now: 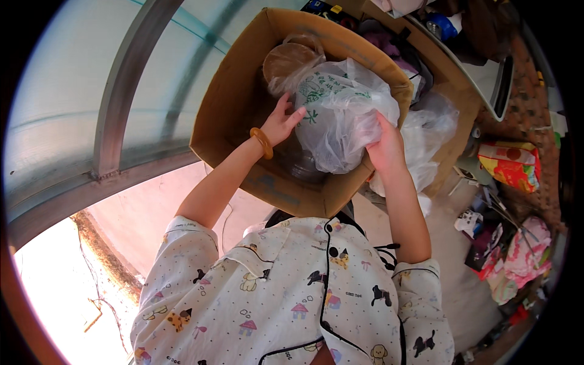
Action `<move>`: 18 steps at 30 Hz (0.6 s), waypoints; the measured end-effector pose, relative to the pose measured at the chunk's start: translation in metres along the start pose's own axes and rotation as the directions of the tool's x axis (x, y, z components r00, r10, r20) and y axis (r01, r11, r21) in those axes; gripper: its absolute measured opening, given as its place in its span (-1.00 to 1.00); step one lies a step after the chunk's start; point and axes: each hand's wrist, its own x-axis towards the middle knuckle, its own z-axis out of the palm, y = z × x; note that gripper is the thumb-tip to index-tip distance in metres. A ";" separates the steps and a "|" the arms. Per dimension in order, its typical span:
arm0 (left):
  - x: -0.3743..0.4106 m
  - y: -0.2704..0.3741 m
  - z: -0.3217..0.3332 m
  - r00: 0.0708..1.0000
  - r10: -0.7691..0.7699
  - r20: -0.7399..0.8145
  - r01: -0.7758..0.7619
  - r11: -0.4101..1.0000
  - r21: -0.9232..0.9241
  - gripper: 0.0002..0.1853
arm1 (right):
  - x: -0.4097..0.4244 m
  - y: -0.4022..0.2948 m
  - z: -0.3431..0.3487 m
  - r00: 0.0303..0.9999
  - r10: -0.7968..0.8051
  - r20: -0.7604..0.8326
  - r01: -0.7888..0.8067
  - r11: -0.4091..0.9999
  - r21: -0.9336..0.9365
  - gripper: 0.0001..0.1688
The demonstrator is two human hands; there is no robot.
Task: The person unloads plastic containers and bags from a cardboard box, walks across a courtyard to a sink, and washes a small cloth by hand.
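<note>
A tall cardboard box [228,114] stands open before me. Inside its right part is a translucent white plastic bag [337,114] with green printing. My right hand [383,141] grips the bag's right side, thumb up, at the box's right edge. On the left, my left hand [283,121] is spread beside the bag, fingers apart; whether the fingertips touch it is unclear. Farther back in the box lies a round brown item [289,61] wrapped in clear plastic. Below the printed bag, partly hidden, is a clear round plastic container [303,166].
Left of the box runs a metal-framed translucent panel [118,105]. At right are more plastic bags [429,127], another cardboard box [463,105], a red and yellow bag [511,164] and a pink patterned cloth or bag [529,251]. A metal-rimmed board [490,82] juts in at upper right.
</note>
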 end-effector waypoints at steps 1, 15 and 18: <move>-0.006 -0.002 0.006 0.991 0.131 -0.001 -0.131 0.987 0.099 0.03 | 0.003 -0.003 0.005 0.999 0.022 -0.035 -0.021 0.999 0.024 -0.64; -0.026 0.078 0.049 0.639 0.729 -0.245 -0.628 0.678 0.382 -0.42 | 0.011 -0.028 0.120 0.974 0.060 0.219 -0.048 0.997 -0.060 -0.63; -0.025 0.104 0.015 0.758 0.334 -0.560 -0.539 0.805 -0.248 -0.71 | 0.007 -0.021 0.117 0.927 -0.253 0.276 0.326 0.908 -0.263 -0.64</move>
